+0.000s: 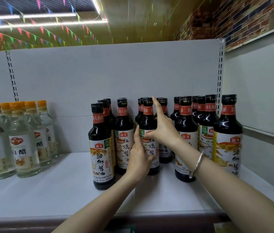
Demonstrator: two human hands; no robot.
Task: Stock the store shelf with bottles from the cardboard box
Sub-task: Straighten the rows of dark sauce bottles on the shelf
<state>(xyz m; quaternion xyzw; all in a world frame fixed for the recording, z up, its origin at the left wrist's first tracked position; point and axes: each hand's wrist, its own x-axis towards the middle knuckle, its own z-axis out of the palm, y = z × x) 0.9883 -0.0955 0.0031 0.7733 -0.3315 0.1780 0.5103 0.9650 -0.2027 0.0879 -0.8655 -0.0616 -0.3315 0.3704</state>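
Note:
Several dark soy sauce bottles with red neck bands stand in rows on the white store shelf [65, 187]. Both hands are at one middle bottle [148, 120] in the front. My left hand [139, 158] lies against its left side and label, fingers straight, thumb toward the label. My right hand [161, 126] touches its right side, the forefinger stretched up along the neck to the cap, the thumb on the label. A silver bracelet circles my right wrist. The cardboard box is out of view.
Several clear white vinegar bottles [22, 142] with orange caps stand at the shelf's left. Bare shelf lies between them and the leftmost soy bottle [101, 148]. The grey back panel [116, 73] rises behind; a slotted upright [219, 78] stands at the right.

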